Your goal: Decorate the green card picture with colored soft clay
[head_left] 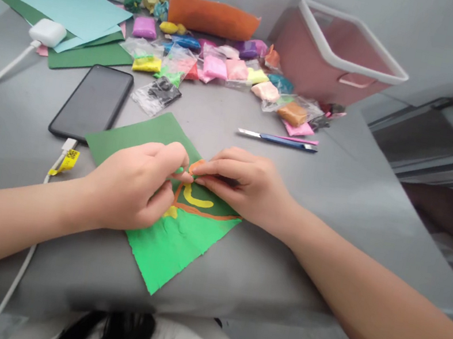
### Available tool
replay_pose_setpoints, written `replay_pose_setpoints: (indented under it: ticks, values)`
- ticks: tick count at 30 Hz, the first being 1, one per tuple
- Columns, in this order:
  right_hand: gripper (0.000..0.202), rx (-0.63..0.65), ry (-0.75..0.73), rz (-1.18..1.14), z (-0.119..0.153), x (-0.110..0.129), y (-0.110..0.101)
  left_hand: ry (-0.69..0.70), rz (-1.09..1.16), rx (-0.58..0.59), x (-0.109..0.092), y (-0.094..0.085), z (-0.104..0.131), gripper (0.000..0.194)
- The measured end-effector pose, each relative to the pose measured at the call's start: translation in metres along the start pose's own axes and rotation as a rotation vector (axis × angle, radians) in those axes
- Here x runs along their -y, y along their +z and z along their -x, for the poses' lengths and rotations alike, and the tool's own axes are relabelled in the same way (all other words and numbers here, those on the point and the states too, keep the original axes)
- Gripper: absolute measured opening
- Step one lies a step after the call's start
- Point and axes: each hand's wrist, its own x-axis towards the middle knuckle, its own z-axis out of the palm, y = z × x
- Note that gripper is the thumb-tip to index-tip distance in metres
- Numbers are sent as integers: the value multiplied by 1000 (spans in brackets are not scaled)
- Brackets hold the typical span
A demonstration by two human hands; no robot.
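Note:
A dark green card (144, 137) lies cornerwise on the grey table, its near corner covered with bright green clay (177, 248). Orange clay strips (210, 214) and a curved yellow clay piece (199, 200) sit on the card. My left hand (136, 186) is closed over its left part, with a small bit of green clay (179, 170) showing at the fingertips. From the right, my right hand (246, 182) pinches at the same spot, beside an orange clay piece (196, 165). Whatever lies between its fingertips is mostly hidden.
Behind the card are a phone (93, 102) on a white cable, a craft knife (278, 140) and several bags of coloured clay (216, 66). Paper sheets (75, 8) lie at the back left. A pink basket (328, 64) stands at the back right.

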Motion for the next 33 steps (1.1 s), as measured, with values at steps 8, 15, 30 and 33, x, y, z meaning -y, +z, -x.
replay_pose_setpoints:
  ticks: [8, 15, 30, 33]
  values:
    - [15, 8, 41, 14, 1, -2, -3, 99, -137, -6, 2, 2, -1, 14]
    - [17, -11, 61, 28, 1, -4, -4, 112, -131, -8, 0, 2, -1, 14]
    - [17, -42, 170, 32, -1, -3, -3, 148, -132, 88, 3, 3, -2, 26]
    - [22, -49, 216, 5, 2, -2, -4, 143, -134, 86, 4, 5, -3, 26]
